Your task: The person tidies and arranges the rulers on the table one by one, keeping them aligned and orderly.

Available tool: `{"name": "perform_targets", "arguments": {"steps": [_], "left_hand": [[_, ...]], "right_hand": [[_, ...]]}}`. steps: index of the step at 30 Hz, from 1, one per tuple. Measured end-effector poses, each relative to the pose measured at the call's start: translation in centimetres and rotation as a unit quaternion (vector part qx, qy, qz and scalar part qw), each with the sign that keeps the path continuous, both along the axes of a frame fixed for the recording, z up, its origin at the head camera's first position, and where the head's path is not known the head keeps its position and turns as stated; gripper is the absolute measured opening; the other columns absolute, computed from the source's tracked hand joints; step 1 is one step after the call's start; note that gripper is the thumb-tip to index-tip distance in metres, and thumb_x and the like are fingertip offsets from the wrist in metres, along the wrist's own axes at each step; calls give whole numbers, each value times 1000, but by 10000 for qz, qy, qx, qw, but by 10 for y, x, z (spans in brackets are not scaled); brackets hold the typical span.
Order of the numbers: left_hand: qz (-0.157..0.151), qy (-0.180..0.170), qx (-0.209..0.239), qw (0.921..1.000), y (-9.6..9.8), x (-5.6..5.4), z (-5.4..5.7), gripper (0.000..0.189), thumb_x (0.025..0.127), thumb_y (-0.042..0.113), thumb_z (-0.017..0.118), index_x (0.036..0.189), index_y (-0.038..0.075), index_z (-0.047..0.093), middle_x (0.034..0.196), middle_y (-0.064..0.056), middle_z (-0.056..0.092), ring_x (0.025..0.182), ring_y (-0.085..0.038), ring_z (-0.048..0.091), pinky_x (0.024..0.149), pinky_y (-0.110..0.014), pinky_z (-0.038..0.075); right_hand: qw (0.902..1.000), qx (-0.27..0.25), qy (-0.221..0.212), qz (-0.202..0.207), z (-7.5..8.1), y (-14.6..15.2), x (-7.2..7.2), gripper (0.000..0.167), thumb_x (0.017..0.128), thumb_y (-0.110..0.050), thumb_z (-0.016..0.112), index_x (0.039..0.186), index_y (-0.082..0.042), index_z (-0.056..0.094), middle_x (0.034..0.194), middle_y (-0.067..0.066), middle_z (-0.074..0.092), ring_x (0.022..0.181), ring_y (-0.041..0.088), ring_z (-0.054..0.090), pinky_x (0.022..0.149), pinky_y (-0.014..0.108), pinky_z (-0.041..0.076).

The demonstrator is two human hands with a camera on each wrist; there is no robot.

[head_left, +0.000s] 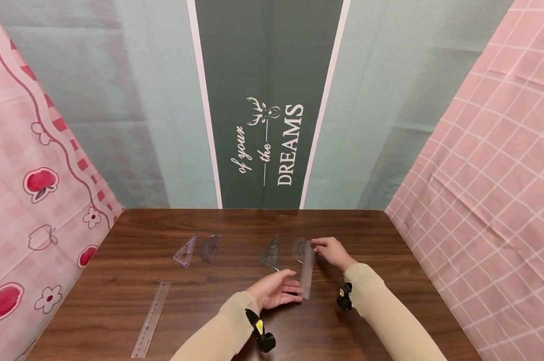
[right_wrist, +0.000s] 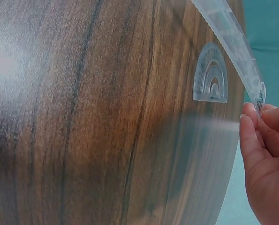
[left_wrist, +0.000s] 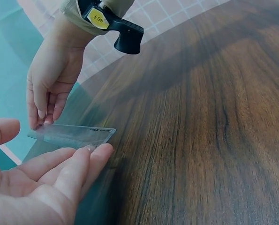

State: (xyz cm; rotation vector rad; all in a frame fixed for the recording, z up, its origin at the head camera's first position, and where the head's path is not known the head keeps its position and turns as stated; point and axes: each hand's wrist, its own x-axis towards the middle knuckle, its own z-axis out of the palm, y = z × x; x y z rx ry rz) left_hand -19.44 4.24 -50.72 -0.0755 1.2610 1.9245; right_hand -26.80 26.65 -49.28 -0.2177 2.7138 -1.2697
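Clear ruler (head_left: 306,278), long axis pointing away, far end clamped in right fingers (head_left: 319,242), left fingers (head_left: 291,290) uncurled nearby.

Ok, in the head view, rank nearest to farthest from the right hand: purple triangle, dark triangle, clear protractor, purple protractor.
1. Clear protractor, just left of the right hand
2. Dark triangle, further left
3. Purple protractor, left of that
4. Purple triangle, leftmost of these
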Motion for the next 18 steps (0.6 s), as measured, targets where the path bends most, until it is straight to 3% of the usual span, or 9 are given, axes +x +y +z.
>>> {"name": "perform_targets", "arguments": {"steps": [18], "left_hand": [[-10,27,-65,10000,-10,1,-2,61,94,30,45,125,-22,38,115,-30,56,106,-44,56,94,-40,45]], "right_hand": [[10000,14,-33,0,2,-11,-1,28,91,5,47,116,9,61,113,23,61,92,26,63,79,39,53]]}}
